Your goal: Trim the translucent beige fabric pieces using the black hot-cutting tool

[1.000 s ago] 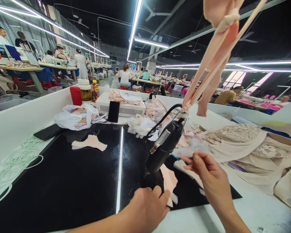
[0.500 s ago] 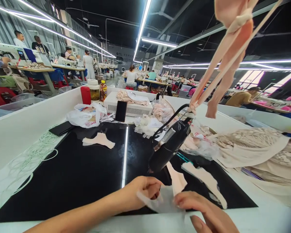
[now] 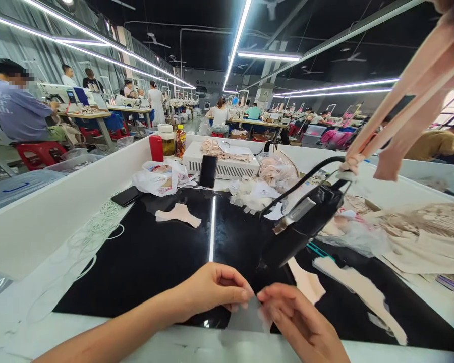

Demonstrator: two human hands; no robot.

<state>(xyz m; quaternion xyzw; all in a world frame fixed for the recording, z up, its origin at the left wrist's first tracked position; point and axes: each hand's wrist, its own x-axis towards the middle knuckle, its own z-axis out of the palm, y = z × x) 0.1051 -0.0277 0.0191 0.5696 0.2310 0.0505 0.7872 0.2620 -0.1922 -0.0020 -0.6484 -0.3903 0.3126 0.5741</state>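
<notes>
My left hand and my right hand meet at the near edge of the black work mat. Both pinch a small thin translucent film piece between thumb and fingers. Just beyond them hangs a black handheld tool on a cord, tied up by pink fabric strips. Beige cut fabric pieces lie on the mat under the tool, and one more cut piece lies farther back.
A white box with a phone leaning on it stands at the back, beside bottles and a plastic bag. Lace fabric is piled at the right. White walls ring the table. Other people sit at sewing tables behind.
My right hand came back from the fabric at the right and joined my left hand at the near edge. Both now pinch the film piece. The view has shifted left.
</notes>
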